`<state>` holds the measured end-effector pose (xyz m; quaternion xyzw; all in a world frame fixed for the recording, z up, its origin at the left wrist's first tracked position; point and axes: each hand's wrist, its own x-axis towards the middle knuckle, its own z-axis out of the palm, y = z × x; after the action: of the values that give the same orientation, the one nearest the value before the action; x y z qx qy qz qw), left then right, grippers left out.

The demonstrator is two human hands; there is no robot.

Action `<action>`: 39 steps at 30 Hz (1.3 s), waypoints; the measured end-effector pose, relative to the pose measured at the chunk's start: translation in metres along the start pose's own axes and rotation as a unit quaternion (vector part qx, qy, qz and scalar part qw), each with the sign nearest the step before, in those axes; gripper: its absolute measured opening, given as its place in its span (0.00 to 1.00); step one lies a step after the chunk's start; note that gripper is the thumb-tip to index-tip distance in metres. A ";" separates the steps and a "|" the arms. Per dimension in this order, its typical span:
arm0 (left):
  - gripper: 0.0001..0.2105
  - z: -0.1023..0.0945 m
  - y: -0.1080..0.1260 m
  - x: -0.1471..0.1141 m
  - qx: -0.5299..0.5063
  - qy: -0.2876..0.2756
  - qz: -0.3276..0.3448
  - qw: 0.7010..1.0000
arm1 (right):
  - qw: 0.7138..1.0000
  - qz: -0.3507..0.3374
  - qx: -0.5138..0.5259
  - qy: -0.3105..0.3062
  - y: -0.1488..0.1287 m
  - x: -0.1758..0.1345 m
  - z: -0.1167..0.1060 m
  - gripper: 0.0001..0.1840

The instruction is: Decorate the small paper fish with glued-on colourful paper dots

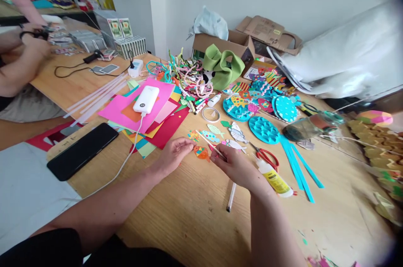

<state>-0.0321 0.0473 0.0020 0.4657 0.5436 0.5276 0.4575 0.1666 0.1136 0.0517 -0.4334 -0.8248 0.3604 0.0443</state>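
An orange paper fish (201,153) with a patterned body is between my hands, just above the table. My left hand (176,153) pinches its head end with thumb and fingertips. My right hand (234,162) is closed around a thin white stick (206,140) that points up and left; its fingertips also meet the fish's tail, though whether they grip it I cannot tell. Behind the hands lie more paper fish, among them a blue spotted fish (210,136) and a grey fish (236,132). Red-handled scissors (267,158) and a yellow-labelled glue bottle (276,180) are beside my right hand.
A pen (231,198) lies near my right wrist. To the left are a black phone (82,151), coloured paper (171,130) and a white power bank (146,99) with its cable. Blue discs (263,129) and a jar (311,126) stand right. Another person's hands (36,44) hold scissors at far left.
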 end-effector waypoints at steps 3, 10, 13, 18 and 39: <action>0.13 0.001 0.003 0.000 -0.035 -0.002 -0.039 0.999 | 1.000 -0.009 -0.003 -0.011 -0.001 0.000 0.002 0.06; 0.07 0.002 0.004 0.000 -0.001 -0.008 -0.075 0.997 | 1.000 -0.012 0.007 -0.011 -0.005 0.000 0.004 0.05; 0.07 0.002 0.002 0.001 0.004 -0.006 -0.068 0.998 | 1.000 -0.009 0.022 -0.012 -0.005 0.000 0.004 0.05; 0.08 0.003 0.000 0.001 0.009 -0.003 -0.055 0.998 | 0.999 -0.018 0.036 -0.024 -0.003 0.001 0.005 0.07; 0.10 -0.001 0.005 -0.002 0.092 -0.028 0.023 0.995 | 0.991 0.000 0.103 0.084 -0.007 0.003 0.005 0.12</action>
<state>-0.0327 0.0454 0.0071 0.5324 0.5663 0.4724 0.4155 0.1580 0.1104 0.0517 -0.4556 -0.7767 0.4055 0.1575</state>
